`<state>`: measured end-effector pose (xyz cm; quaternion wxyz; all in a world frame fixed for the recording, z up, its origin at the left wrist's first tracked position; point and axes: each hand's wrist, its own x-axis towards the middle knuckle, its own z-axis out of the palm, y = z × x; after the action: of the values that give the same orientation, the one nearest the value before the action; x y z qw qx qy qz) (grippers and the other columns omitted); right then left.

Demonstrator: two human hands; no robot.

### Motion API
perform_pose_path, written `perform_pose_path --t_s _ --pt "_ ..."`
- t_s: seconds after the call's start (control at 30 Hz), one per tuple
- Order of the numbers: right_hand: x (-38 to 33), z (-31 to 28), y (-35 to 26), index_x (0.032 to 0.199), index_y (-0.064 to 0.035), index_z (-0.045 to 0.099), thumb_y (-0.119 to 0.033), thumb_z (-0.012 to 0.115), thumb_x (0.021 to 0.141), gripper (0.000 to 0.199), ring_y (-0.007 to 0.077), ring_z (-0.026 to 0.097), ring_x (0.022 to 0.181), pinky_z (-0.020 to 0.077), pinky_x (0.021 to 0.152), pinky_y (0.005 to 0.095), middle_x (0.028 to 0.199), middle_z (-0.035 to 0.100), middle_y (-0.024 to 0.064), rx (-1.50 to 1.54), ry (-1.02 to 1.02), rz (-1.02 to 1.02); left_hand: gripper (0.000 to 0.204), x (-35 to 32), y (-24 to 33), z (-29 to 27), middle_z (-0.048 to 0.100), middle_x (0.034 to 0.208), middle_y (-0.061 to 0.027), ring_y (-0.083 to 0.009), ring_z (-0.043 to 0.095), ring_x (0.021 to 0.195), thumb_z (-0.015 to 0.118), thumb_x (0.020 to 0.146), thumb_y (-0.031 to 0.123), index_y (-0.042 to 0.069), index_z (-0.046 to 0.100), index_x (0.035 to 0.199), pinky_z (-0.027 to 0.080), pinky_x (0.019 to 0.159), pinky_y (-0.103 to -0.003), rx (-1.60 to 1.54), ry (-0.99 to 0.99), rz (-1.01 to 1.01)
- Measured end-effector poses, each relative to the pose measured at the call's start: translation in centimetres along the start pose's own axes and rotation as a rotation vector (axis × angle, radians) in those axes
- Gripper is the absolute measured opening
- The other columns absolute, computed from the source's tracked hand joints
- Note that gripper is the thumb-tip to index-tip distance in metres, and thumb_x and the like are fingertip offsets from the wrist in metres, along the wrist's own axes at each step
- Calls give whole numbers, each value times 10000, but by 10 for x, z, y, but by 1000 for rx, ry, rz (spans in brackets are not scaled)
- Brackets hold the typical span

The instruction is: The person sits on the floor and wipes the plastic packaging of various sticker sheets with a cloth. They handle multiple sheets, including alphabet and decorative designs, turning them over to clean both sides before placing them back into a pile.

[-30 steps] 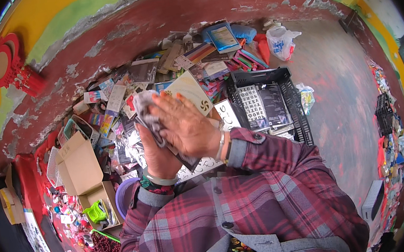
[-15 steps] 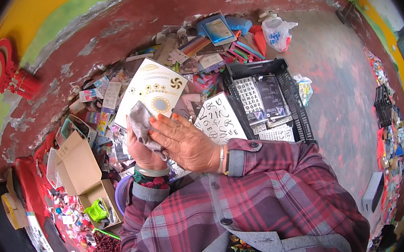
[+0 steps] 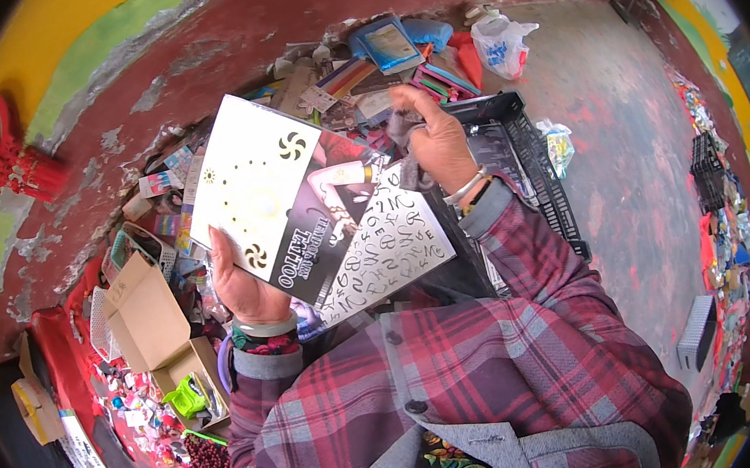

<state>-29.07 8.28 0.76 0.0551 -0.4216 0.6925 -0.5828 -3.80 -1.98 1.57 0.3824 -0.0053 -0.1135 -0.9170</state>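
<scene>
My left hand (image 3: 251, 288) grips the lower left edge of a temporary tattoo sheet (image 3: 244, 161), thumb on its face. The sheet is white with gold and black shapes and has a dark printed panel along its right side. Up and to the right, my right hand (image 3: 446, 149) is closed on a crumpled grey cloth (image 3: 403, 131), held clear of the sheet's gold shapes. A white sheet of black letters (image 3: 395, 246) lies below the tattoo sheet, partly covered by it. My right forearm hides much of the black crate (image 3: 555, 188).
Beyond my hands, packets, pens and a blue package (image 3: 392, 45) pile against the red wall. A white plastic bag (image 3: 501, 45) sits by the pile. On the left stand an open cardboard box (image 3: 146, 304) and a white basket (image 3: 103, 322). A grey box (image 3: 696, 334) rests on the floor at right.
The cloth has passed from between my hands into my right hand alone, which moved up and right. The tattoo sheet, now held by my left hand, shows its dark panel.
</scene>
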Motion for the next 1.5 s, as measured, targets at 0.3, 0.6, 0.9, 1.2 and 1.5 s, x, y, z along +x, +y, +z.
perform_pose_path --t_s 0.3,0.6,0.9,1.2,1.5 --pt "-7 -83 -33 1011 28 650 -139 633 872 218 54 563 683 435 628 185 729 623 13 378 -817 396 456 23 -14 6 507 1305 -150 -295 507 1183 415 973 291 0 415 1323 402 1003 -443 348 25 -168" --pt "-20 -152 -21 893 24 620 -149 663 832 188 72 552 689 441 647 218 742 604 8 272 -722 481 448 56 -80 23 524 1277 -156 -285 538 1146 419 977 289 1 411 1320 434 977 -423 363 -36 -374" --pt "-58 -226 45 907 -11 600 -112 583 853 116 81 549 656 440 590 214 743 583 7 298 -203 617 688 69 -100 28 395 1396 -193 -287 366 1307 450 923 512 53 300 1413 310 1052 -460 509 -79 -570" --pt "-247 -228 255 856 30 622 -108 573 806 155 219 635 638 520 556 325 760 635 130 624 563 1156 543 34 -30 -18 554 1241 -152 -255 514 1163 471 942 372 22 393 1350 410 975 -387 564 64 -438" --pt "-351 -189 339 1087 32 610 -158 640 790 354 308 641 878 519 737 460 1009 657 139 -50 312 1518 483 6 -17 -30 584 1173 -155 -237 553 1094 455 960 327 12 418 1323 457 917 -351 595 63 -424"
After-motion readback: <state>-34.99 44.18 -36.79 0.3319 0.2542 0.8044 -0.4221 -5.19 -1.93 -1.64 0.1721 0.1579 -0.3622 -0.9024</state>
